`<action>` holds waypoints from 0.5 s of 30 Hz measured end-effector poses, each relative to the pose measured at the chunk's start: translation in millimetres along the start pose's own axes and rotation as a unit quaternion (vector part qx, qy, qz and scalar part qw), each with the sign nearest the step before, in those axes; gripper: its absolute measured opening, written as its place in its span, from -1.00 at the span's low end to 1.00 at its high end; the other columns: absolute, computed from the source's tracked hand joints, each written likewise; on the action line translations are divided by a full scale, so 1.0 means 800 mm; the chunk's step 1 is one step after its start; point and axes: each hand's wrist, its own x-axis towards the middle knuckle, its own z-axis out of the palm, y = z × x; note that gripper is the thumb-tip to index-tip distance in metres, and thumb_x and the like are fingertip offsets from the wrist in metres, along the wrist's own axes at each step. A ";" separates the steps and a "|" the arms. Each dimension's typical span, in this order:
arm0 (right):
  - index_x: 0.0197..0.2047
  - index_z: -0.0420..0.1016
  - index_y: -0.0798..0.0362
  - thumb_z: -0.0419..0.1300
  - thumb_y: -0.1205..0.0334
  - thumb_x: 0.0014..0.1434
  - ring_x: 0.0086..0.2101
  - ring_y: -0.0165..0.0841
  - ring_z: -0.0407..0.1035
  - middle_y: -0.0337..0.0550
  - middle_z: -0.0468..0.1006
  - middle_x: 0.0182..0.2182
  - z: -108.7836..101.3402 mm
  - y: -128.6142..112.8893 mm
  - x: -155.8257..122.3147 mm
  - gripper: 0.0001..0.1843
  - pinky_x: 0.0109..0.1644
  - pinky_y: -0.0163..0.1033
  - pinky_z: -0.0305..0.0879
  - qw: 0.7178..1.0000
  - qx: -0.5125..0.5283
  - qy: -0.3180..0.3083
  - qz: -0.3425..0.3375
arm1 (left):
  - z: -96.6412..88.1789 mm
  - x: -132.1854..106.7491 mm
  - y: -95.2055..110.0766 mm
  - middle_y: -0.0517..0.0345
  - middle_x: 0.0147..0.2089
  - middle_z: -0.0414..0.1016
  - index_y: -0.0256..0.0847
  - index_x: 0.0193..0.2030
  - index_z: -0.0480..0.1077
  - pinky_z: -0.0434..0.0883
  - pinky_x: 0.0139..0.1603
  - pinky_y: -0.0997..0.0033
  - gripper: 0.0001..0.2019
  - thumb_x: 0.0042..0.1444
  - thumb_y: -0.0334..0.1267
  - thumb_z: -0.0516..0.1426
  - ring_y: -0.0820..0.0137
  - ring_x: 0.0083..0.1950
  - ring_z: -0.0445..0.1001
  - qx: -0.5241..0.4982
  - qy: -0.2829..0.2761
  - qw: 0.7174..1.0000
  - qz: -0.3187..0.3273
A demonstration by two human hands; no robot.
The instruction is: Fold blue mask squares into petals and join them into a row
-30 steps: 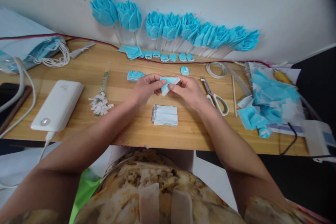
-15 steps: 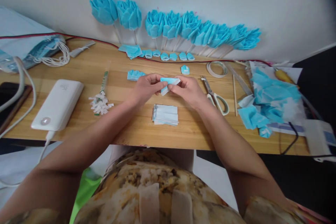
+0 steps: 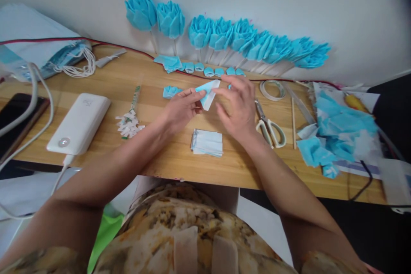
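Observation:
My left hand (image 3: 184, 107) pinches a folded blue-and-white fabric piece (image 3: 208, 93) between thumb and fingers, its pale edge facing right. Close beside that piece, my right hand (image 3: 237, 105) has its fingers apart and holds nothing; whether its index fingertip touches the edge I cannot tell. Below the hands lies a stack of white pleated rectangles (image 3: 207, 142). A row of small folded blue pieces (image 3: 209, 71) runs along the back, and a blue folded cluster (image 3: 171, 91) sits just beyond my left hand.
Blue fabric flowers on sticks (image 3: 221, 32) lean on the wall. To the right are scissors (image 3: 269, 126), a tape roll (image 3: 272, 90), a thin stick (image 3: 293, 123) and blue scraps (image 3: 345, 115). At left are a white power bank (image 3: 78, 122), a phone (image 3: 21, 120) and white paper bits (image 3: 128, 124).
My right hand has let go of the folded piece and opened, lifting slightly. The piece now stands tilted in my left hand, showing a triangular shape. The view has shifted a little.

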 end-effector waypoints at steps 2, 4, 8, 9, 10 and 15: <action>0.11 0.50 -0.29 0.11 0.33 0.34 0.34 -0.09 0.22 -0.25 0.42 0.30 0.004 -0.001 0.001 -0.62 0.48 0.25 0.10 1.000 -0.010 -0.009 -0.015 | 0.001 -0.002 -0.002 0.29 -0.45 0.46 -0.24 -0.44 0.35 0.35 -0.33 0.52 -0.75 0.14 -0.39 0.35 0.58 -0.42 0.43 -0.008 -0.003 1.000 -0.007; 0.06 0.55 -0.28 0.11 0.33 0.34 0.35 -0.06 0.20 -0.26 0.42 0.29 0.009 0.001 0.001 -0.64 0.47 0.30 0.08 1.000 0.000 -0.005 -0.018 | 0.002 -0.003 -0.004 0.30 -0.45 0.45 -0.23 -0.45 0.34 0.36 -0.30 0.53 -0.73 0.15 -0.38 0.35 0.58 -0.41 0.43 -0.012 -0.008 1.000 -0.011; -0.07 0.62 -0.24 0.15 0.24 0.33 0.34 -0.05 0.20 -0.25 0.46 0.23 0.015 0.005 0.000 -0.76 0.47 0.32 0.07 1.000 0.019 0.002 -0.004 | 0.004 -0.005 -0.006 0.30 -0.46 0.45 -0.24 -0.47 0.34 0.35 -0.29 0.54 -0.72 0.19 -0.40 0.32 0.59 -0.42 0.42 -0.008 -0.010 1.000 -0.008; -0.12 0.63 -0.22 0.17 0.20 0.33 0.34 -0.04 0.21 -0.24 0.47 0.23 0.014 0.005 -0.001 -0.80 0.47 0.33 0.07 1.000 0.024 0.002 0.005 | 0.005 -0.005 -0.006 0.30 -0.46 0.45 -0.24 -0.46 0.35 0.35 -0.29 0.54 -0.73 0.20 -0.41 0.31 0.59 -0.42 0.41 -0.006 -0.008 1.000 -0.007; -0.16 0.63 -0.21 0.19 0.16 0.33 0.34 -0.03 0.21 -0.22 0.47 0.22 0.013 0.004 -0.001 -0.83 0.47 0.34 0.07 0.999 0.029 0.001 0.016 | 0.005 -0.005 -0.006 0.31 -0.46 0.45 -0.24 -0.46 0.35 0.34 -0.30 0.55 -0.74 0.20 -0.41 0.31 0.59 -0.43 0.41 -0.004 -0.005 1.000 -0.004; -0.22 0.62 -0.15 0.25 0.06 0.32 0.33 -0.03 0.24 -0.14 0.46 0.25 0.009 -0.006 -0.002 -0.86 0.33 0.24 0.29 0.992 0.088 0.021 0.083 | 0.005 -0.006 -0.006 0.31 -0.44 0.44 -0.24 -0.44 0.36 0.32 -0.32 0.55 -0.75 0.19 -0.40 0.32 0.61 -0.44 0.40 0.008 -0.002 1.000 0.014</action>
